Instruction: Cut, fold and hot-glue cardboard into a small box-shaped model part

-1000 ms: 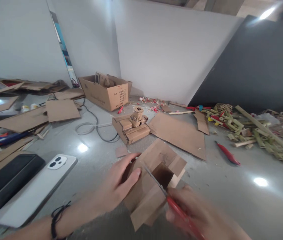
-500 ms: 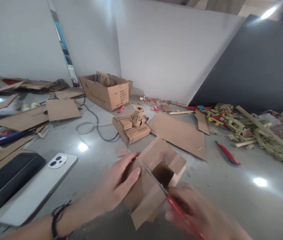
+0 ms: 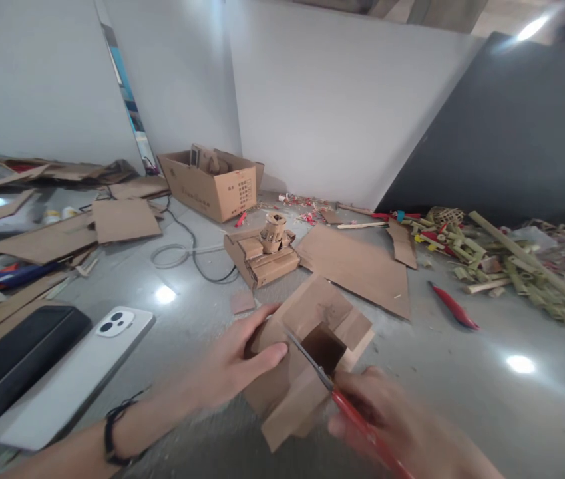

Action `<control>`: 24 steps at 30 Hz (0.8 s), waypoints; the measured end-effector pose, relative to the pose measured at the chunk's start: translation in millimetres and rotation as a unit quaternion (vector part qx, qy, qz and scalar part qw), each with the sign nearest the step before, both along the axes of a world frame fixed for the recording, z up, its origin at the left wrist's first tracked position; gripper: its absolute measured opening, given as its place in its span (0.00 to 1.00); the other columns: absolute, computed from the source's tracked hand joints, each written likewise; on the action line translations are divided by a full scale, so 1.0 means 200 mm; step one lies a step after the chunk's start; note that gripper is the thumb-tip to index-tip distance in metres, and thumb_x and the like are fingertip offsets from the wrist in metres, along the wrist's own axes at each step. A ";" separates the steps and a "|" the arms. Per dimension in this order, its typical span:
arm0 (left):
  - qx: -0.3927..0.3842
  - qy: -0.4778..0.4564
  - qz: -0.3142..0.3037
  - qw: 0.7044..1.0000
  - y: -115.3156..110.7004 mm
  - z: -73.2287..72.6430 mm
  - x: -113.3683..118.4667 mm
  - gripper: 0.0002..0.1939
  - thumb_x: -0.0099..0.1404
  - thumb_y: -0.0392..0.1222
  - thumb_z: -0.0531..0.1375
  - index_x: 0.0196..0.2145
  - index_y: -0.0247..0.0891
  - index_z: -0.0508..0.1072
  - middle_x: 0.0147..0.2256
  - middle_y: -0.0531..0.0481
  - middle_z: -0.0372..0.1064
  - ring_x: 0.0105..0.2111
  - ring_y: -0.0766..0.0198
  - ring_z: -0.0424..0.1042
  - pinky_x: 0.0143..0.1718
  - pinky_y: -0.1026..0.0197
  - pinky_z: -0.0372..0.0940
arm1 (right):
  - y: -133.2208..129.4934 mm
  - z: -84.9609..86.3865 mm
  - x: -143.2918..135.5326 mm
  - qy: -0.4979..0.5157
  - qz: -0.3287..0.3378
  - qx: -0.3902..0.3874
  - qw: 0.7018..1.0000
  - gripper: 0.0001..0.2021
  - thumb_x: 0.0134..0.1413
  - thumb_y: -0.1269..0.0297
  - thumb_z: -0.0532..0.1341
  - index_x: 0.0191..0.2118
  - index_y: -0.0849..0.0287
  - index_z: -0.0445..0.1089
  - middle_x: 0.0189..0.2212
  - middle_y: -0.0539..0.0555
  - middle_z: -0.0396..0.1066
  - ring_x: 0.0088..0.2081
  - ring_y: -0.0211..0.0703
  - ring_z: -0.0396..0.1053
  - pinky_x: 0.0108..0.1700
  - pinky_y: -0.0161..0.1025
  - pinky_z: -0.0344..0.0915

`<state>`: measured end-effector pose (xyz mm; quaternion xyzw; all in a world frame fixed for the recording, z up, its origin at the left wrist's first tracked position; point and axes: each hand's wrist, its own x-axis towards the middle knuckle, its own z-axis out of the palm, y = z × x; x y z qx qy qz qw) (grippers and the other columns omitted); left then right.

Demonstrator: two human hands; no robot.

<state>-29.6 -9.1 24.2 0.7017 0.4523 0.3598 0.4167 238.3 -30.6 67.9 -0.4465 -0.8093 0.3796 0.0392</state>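
Observation:
A brown cardboard piece with folded flaps and a square dark opening is close in front of me. My left hand grips its left side, thumb on top and fingers partly hidden behind the edge. My right hand is wrapped round the red handles of a pair of scissors. Their metal blades lie across the cardboard by the opening's left edge, with the tip close to my left thumb. Whether the blades have cardboard between them I cannot tell.
Behind the piece stands a small cardboard model, beside a flat cardboard sheet. A red-handled knife-like tool lies right, near green plant strips. A white phone and black case lie left. An open carton stands behind.
My left thumb has shifted slightly right along the cardboard. The scissors and my right hand have hardly moved, and both hands keep their hold.

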 end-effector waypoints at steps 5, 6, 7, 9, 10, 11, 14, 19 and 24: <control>-0.010 -0.012 -0.007 1.000 0.00 0.02 0.01 0.25 0.71 0.53 0.57 0.61 0.41 0.67 0.56 0.45 0.72 0.55 0.49 0.70 0.54 0.52 0.68 | 0.00 0.00 0.00 -0.019 -0.002 0.002 1.000 0.18 0.65 0.48 0.56 0.39 0.58 0.72 0.37 0.57 0.75 0.37 0.47 0.70 0.38 0.40 0.64; -0.014 -0.017 -0.005 1.000 0.00 0.02 0.01 0.24 0.70 0.53 0.58 0.60 0.42 0.67 0.56 0.45 0.72 0.55 0.49 0.70 0.54 0.52 0.69 | 0.01 0.01 0.00 -0.013 0.004 0.004 1.000 0.17 0.65 0.48 0.56 0.38 0.58 0.72 0.37 0.56 0.75 0.37 0.48 0.70 0.37 0.40 0.64; -0.017 -0.019 -0.003 1.000 0.00 0.01 0.01 0.24 0.70 0.53 0.58 0.60 0.42 0.67 0.55 0.45 0.72 0.55 0.48 0.70 0.53 0.52 0.69 | 0.01 0.01 0.00 -0.003 0.016 0.002 1.000 0.16 0.64 0.49 0.57 0.38 0.57 0.71 0.36 0.56 0.76 0.37 0.48 0.71 0.37 0.40 0.65; -0.014 -0.014 0.001 1.000 0.01 0.01 0.00 0.25 0.68 0.53 0.60 0.60 0.43 0.67 0.55 0.44 0.73 0.54 0.48 0.71 0.50 0.52 0.70 | 0.02 0.03 0.01 0.018 0.042 0.005 0.999 0.13 0.63 0.52 0.58 0.39 0.57 0.70 0.35 0.54 0.76 0.35 0.46 0.71 0.35 0.38 0.65; -0.010 -0.008 0.000 1.000 0.01 0.01 0.00 0.25 0.68 0.52 0.60 0.59 0.43 0.67 0.54 0.44 0.73 0.54 0.49 0.72 0.50 0.52 0.71 | 0.03 0.05 0.01 0.021 0.055 0.005 0.998 0.10 0.62 0.55 0.59 0.39 0.57 0.69 0.34 0.53 0.75 0.33 0.44 0.70 0.34 0.37 0.64; -0.004 -0.001 0.000 1.000 0.02 0.01 0.00 0.25 0.67 0.51 0.61 0.59 0.43 0.67 0.54 0.44 0.73 0.53 0.49 0.72 0.50 0.52 0.70 | 0.03 0.06 0.01 0.018 0.065 0.004 0.998 0.08 0.62 0.57 0.59 0.38 0.56 0.68 0.33 0.52 0.75 0.32 0.43 0.70 0.33 0.36 0.64; 0.000 0.019 0.011 1.000 0.04 0.01 0.00 0.25 0.66 0.50 0.62 0.59 0.42 0.67 0.52 0.44 0.74 0.52 0.49 0.72 0.51 0.51 0.70 | 0.04 0.10 0.02 -0.015 0.061 -0.013 0.998 0.05 0.62 0.63 0.57 0.35 0.56 0.67 0.32 0.50 0.73 0.32 0.41 0.70 0.31 0.34 0.62; -0.021 0.023 0.036 0.999 0.05 0.01 0.00 0.25 0.67 0.52 0.61 0.58 0.42 0.67 0.54 0.43 0.73 0.52 0.49 0.73 0.48 0.53 0.71 | 0.03 0.14 0.08 -0.044 0.034 -0.016 0.998 0.06 0.59 0.63 0.59 0.31 0.55 0.67 0.28 0.48 0.71 0.30 0.41 0.68 0.29 0.35 0.59; -0.006 0.062 0.084 0.995 0.06 -0.01 -0.01 0.23 0.69 0.56 0.59 0.57 0.44 0.70 0.55 0.44 0.73 0.51 0.50 0.74 0.49 0.51 0.70 | 0.03 0.15 0.15 -0.041 -0.015 -0.001 0.999 0.07 0.58 0.64 0.59 0.29 0.55 0.67 0.25 0.48 0.69 0.28 0.41 0.68 0.28 0.36 0.59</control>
